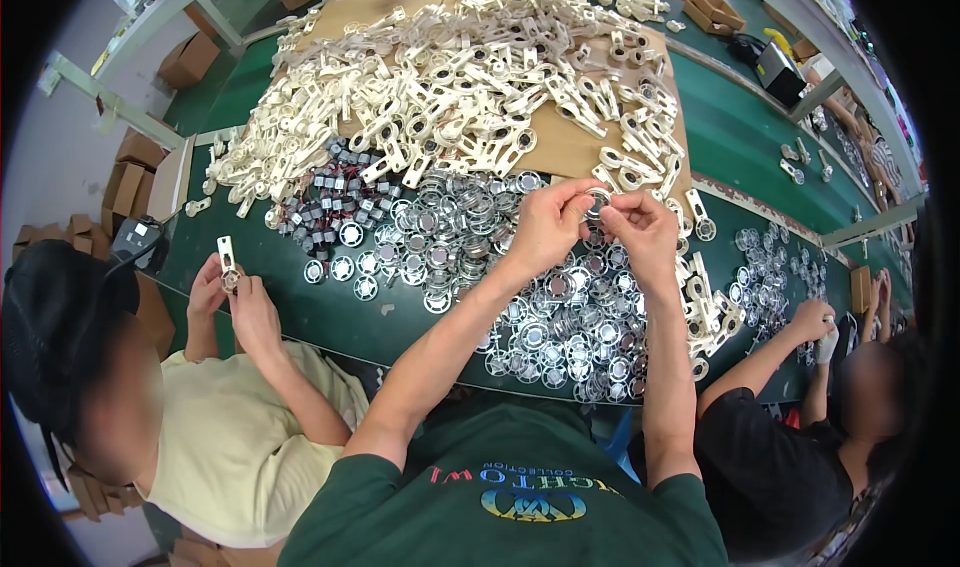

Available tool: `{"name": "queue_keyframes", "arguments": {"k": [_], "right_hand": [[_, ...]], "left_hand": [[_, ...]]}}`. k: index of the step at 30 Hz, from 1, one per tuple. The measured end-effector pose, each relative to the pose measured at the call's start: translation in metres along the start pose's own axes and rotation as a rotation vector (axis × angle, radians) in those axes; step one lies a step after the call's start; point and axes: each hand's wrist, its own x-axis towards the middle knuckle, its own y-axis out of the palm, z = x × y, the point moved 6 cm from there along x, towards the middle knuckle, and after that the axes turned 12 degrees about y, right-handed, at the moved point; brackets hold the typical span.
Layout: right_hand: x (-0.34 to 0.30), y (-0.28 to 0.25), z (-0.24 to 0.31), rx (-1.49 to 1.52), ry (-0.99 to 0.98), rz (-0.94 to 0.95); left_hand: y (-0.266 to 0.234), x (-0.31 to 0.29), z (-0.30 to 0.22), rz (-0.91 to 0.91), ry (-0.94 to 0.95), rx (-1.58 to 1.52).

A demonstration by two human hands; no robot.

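Note:
Above the pile of parts, my left hand (548, 225) and my right hand (645, 235) meet, both with fingers pinched. Between their fingertips is a small round part with a silver rim (598, 203); the fingers cover much of it. Beneath and around my hands spreads a heap of round silver, spoked parts (565, 317), reaching the table's near edge. Small dark motor-like blocks with thin wires (335, 207) lie left of that heap. Beyond them rises a big pile of cream plastic handle-shaped parts (400, 87), many with a round ring end.
Under the cream pile are cardboard sheets (560, 157) on the green table (270, 307). A co-worker at left holds a cream part (227, 255); another works close on my right. More silver parts (765, 277) lie at right. Frame posts (875, 229) and cardboard boxes (130, 192) flank the table.

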Motion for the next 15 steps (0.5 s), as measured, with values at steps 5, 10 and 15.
{"name": "queue_keyframes", "arguments": {"k": [5,10,15], "right_hand": [[0.029,-0.078,-0.003,0.459,-0.095,-0.275],[0.013,-0.069,0.028,0.355,-0.142,-0.188],[-0.003,-0.030,0.015,-0.352,-0.089,-0.195]], "left_hand": [[-0.004,0.024,-0.002,-0.021,-0.003,0.385],[0.010,0.039,-0.008,0.029,0.463,0.803],[0.034,0.061,-0.001,0.325,0.750,0.860]]}}
